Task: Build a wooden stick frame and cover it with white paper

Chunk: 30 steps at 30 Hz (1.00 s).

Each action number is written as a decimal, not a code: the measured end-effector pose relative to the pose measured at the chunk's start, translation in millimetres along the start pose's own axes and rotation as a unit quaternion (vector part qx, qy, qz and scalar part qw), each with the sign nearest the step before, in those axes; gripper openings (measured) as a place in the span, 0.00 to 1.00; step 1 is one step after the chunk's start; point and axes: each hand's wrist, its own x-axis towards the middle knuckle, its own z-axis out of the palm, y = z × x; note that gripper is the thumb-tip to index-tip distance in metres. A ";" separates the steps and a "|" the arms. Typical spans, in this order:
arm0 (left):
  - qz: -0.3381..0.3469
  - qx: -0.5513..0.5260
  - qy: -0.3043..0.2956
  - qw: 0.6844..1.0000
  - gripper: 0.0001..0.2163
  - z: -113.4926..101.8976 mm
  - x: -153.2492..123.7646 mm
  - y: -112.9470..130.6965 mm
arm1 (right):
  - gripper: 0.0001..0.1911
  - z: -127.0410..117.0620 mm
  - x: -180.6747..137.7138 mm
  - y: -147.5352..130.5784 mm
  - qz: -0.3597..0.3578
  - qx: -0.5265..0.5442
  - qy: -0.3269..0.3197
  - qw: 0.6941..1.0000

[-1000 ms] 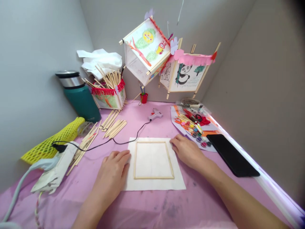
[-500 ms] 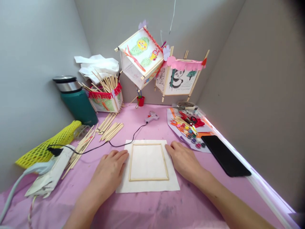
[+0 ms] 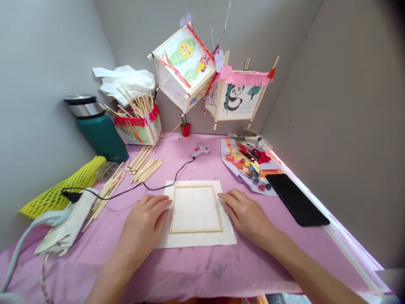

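Observation:
A white sheet of paper (image 3: 202, 240) lies flat on the pink tablecloth, and a square frame of thin wooden sticks (image 3: 196, 230) rests on it. My left hand (image 3: 144, 221) is at the sheet's left side, fingers stretched forward with the tips on the paper close to the frame. At the right side, my right hand (image 3: 247, 213) reaches in with extended fingers, its fingertips at the paper's edge. Neither hand holds anything that I can see. Beyond the sheet lies a glue gun (image 3: 200, 150) with its black cord running left.
Wooden sticks (image 3: 147, 170) lie at the left, near a teal bottle (image 3: 101, 135), a yellow mesh sleeve (image 3: 63, 185) and a power strip (image 3: 68, 223). Paper lanterns (image 3: 186, 63) hang at the back. On the right are a phone (image 3: 297, 198) and paint pots (image 3: 253, 175).
My left fingertips have shifted slightly inward over the paper toward the frame, and my right fingertips sit slightly lower along the edge. The whole view has tilted a little downward.

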 end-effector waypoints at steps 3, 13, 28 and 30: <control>0.042 -0.059 -0.032 0.997 0.10 0.9 -8.0 14.3 | 0.13 3.5 -4.8 -2.2 -0.024 0.091 0.012 0.996; 0.034 -0.124 -0.071 0.989 0.12 13.5 -17.5 23.0 | 0.06 7.7 -7.2 -4.0 -0.040 0.101 0.020 0.994; 0.023 -0.139 -0.088 0.986 0.11 11.4 -17.1 22.0 | 0.10 6.5 -5.1 -3.3 -0.034 0.079 -0.003 0.996; 0.019 -0.141 -0.089 0.986 0.11 11.8 -17.9 22.2 | 0.10 6.1 -5.9 -4.1 -0.033 0.081 -0.005 0.996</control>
